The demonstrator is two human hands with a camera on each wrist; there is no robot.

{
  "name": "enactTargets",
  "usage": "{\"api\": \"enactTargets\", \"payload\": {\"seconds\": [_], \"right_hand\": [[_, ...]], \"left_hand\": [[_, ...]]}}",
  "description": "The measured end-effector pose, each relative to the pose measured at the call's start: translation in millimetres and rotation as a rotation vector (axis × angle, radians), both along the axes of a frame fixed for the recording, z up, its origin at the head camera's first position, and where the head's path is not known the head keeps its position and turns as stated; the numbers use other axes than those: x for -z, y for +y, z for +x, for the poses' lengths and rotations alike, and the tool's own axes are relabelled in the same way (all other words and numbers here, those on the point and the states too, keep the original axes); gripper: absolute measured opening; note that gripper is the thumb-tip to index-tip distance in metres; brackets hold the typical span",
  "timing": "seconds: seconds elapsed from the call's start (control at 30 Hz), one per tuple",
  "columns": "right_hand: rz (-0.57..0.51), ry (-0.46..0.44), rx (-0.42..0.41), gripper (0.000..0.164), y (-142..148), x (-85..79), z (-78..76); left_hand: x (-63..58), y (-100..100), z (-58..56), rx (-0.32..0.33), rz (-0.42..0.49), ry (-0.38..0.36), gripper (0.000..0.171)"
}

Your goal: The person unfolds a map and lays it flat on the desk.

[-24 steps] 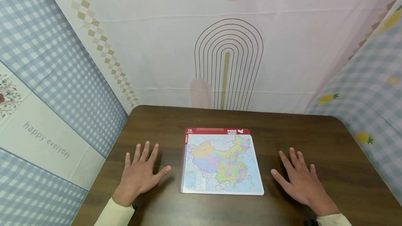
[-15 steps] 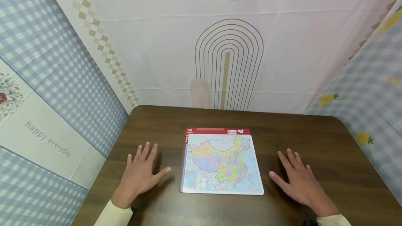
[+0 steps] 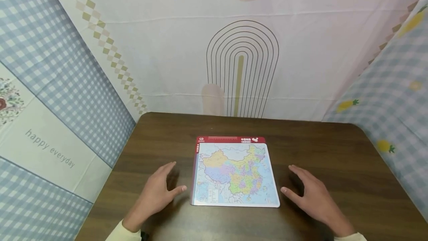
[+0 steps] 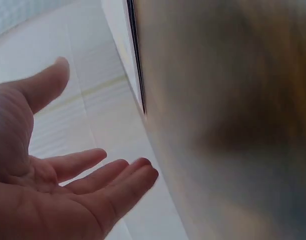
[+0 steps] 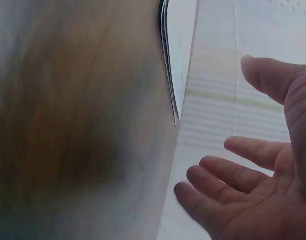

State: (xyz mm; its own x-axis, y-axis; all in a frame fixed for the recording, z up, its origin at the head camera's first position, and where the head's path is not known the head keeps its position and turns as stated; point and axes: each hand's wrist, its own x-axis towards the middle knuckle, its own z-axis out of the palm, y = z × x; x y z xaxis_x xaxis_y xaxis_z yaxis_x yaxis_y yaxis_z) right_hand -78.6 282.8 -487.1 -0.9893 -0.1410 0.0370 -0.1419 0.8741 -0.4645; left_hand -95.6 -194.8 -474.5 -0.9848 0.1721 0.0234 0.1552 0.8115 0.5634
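Observation:
A map board (image 3: 235,174) with a red top border lies flat on the dark wooden table, a colourful map of China printed on it. To its left is my left hand (image 3: 157,192), turned on its side with the thumb apart from the fingers and the thumb tip close to the board's left edge. On the other side my right hand (image 3: 312,196) mirrors it, thumb tip just off the right edge. Both palms face the board and hold nothing. In the left wrist view the board's edge (image 4: 136,60) shows as thin stacked layers; the right wrist view shows the layered edge (image 5: 168,65) too.
The brown table (image 3: 167,129) has rounded far corners. Behind it hangs a pale cloth (image 3: 167,58) with an arch pattern. A blue checked cloth (image 3: 77,47) hangs at the left, and another checked cloth (image 3: 401,103) with pineapples at the right.
Both hands have turned from palm down with spread fingers to palms facing inward, and have moved closer to the map board. The board stays in place on the table.

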Motion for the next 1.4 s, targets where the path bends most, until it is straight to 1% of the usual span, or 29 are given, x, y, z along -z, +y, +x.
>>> {"api": "enactTargets", "payload": {"seconds": [0.13,0.3,0.37,0.57,0.67,0.77,0.83,0.93,1.03,1.1,1.23,1.4], "right_hand": [[-0.01,0.0,-0.016,0.085,-9.2,3.8,4.5],[-0.003,0.003,-0.042,0.084,-16.3,10.0,7.3],[0.004,0.003,-0.051,0.085,-18.5,12.2,8.5],[0.005,-0.055,-0.064,0.089,-25.6,15.1,13.3],[0.009,-0.078,-0.072,0.09,-27.9,15.3,14.2],[0.008,-0.102,-0.067,0.089,-30.0,15.9,15.0],[-0.003,-0.121,-0.061,0.089,-31.7,16.1,15.6],[-0.031,-0.151,-0.048,0.088,-34.8,16.2,16.3],[-0.065,-0.16,-0.043,0.086,-37.5,16.6,16.7],[-0.085,-0.165,-0.033,0.086,-39.0,17.2,16.8],[-0.129,-0.186,0.015,0.088,-41.8,19.0,17.2],[-0.153,-0.189,0.058,0.087,-44.9,21.5,16.7]], "left_hand": [[3.9,11.8,5.1,0.012,0.034,-0.01,0.081],[10.2,21.9,10.1,-0.001,0.059,-0.035,0.071],[12.7,25.1,11.7,0.006,0.087,-0.045,0.069],[18.3,32.6,14.5,0.046,0.149,-0.074,0.066],[19.6,35.1,15.4,0.056,0.117,-0.046,0.063],[20.2,37.6,16.3,0.07,0.057,-0.009,0.061],[20.4,38.9,17.0,0.073,0.022,-0.001,0.061],[21.2,40.3,17.5,0.071,-0.006,0.0,0.062],[22.7,40.9,17.7,0.076,-0.005,0.0,0.061],[23.6,40.9,17.8,0.083,0.013,-0.004,0.06],[25.7,40.7,17.7,0.095,0.044,-0.008,0.058],[26.1,41.1,17.1,0.095,0.05,-0.007,0.056]]}}
